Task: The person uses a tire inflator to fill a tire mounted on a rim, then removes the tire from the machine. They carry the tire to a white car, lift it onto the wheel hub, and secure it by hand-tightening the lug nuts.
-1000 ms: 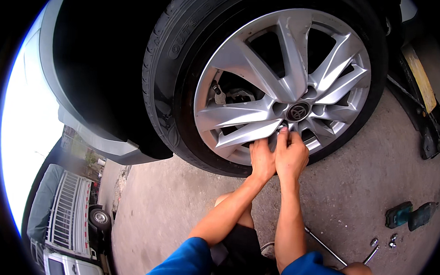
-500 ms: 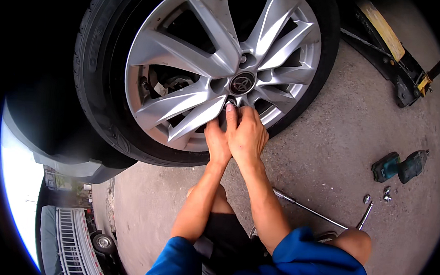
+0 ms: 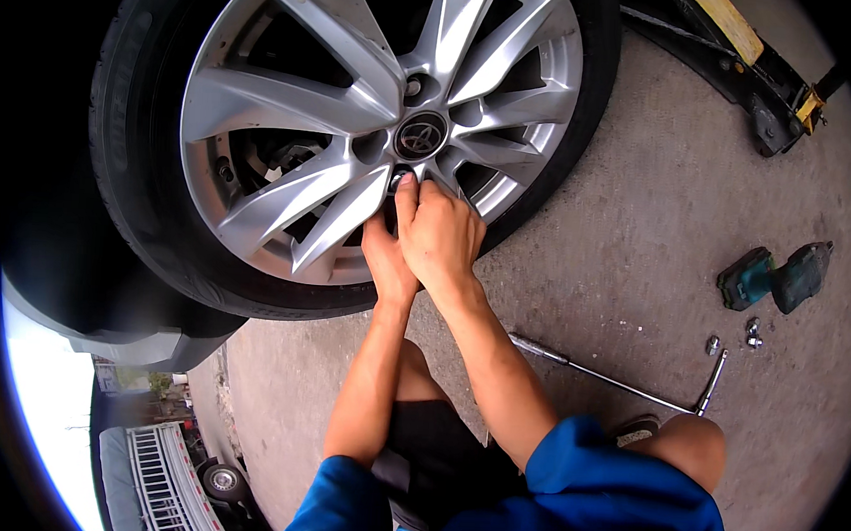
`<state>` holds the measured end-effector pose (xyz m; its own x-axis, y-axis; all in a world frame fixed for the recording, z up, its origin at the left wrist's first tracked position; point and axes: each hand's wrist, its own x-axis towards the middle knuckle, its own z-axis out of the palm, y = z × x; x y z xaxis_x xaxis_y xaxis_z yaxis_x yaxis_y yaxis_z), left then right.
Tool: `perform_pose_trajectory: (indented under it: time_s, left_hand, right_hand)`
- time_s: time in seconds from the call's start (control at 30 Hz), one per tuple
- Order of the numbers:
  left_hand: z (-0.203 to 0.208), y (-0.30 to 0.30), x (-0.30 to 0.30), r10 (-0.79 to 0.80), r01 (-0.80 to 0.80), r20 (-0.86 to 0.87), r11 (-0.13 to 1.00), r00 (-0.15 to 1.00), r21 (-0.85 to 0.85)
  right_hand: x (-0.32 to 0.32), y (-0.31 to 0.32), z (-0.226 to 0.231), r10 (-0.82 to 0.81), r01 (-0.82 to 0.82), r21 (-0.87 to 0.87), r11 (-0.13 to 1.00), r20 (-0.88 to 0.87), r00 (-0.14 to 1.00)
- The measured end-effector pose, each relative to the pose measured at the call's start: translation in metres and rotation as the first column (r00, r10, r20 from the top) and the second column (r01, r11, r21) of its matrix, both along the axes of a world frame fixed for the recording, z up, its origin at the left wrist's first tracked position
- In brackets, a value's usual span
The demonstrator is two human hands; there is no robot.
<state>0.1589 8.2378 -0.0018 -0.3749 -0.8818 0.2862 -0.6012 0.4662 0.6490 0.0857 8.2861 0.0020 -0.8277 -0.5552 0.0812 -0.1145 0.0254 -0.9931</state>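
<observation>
A silver alloy wheel [image 3: 290, 103] with a black tire [image 3: 131, 158] fills the upper left, its dark round center cap [image 3: 421, 135] just beyond my hands. My right hand [image 3: 441, 230] lies over my left, with a fingertip at a lug nut [image 3: 401, 177] in the hole below the cap. Its other fingers curl against the spokes. Tucked under it, my left hand [image 3: 388, 262] reaches into the gap between two spokes and grips the wheel there; most of its fingers are hidden. Another lug nut [image 3: 413, 87] shows in the hole above the cap.
On the concrete at right lie a teal-and-black power tool [image 3: 748, 280], loose lug nuts [image 3: 754, 333] and a long-handled wrench [image 3: 620, 385]. A floor jack [image 3: 769, 110] with a yellow part stands at the upper right. A truck [image 3: 170, 473] is at lower left.
The wheel and both hands now appear further left and slightly higher in view, as does the jack. My hands keep their place at the same lug hole.
</observation>
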Motion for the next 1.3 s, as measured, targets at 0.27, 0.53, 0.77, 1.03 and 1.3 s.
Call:
perform_pose_trajectory:
  time_s: [0.27, 0.53, 0.77, 1.03, 1.3]
  left_hand:
    - [0.002, -0.001, 0.000, 0.035, -0.035, 0.001, 0.999, 0.999, 0.041]
    - [-0.002, 0.000, -0.002, 0.050, -0.039, -0.103, 0.994, 0.993, 0.101]
    - [0.000, 0.002, 0.001, -0.012, 0.012, 0.017, 1.000, 1.000, -0.003]
    - [0.006, 0.001, 0.006, 0.016, -0.018, 0.051, 0.999, 0.999, 0.046]
    - [-0.008, -0.012, 0.009, -0.015, 0.016, -0.047, 1.000, 0.999, 0.026]
  right_hand:
    - [0.001, 0.001, 0.000, 0.032, -0.032, 0.010, 0.999, 0.024, 0.999]
    - [0.002, 0.000, 0.000, -0.028, 0.027, -0.016, 0.999, -0.081, 0.996]
    - [-0.002, 0.006, 0.004, -0.188, 0.161, -0.141, 0.977, -0.213, 0.959]
    - [0.006, 0.001, 0.004, -0.246, 0.223, -0.161, 0.961, -0.144, 0.958]
    - [0.003, 0.008, 0.005, -0.069, 0.070, -0.062, 0.996, 0.018, 0.997]
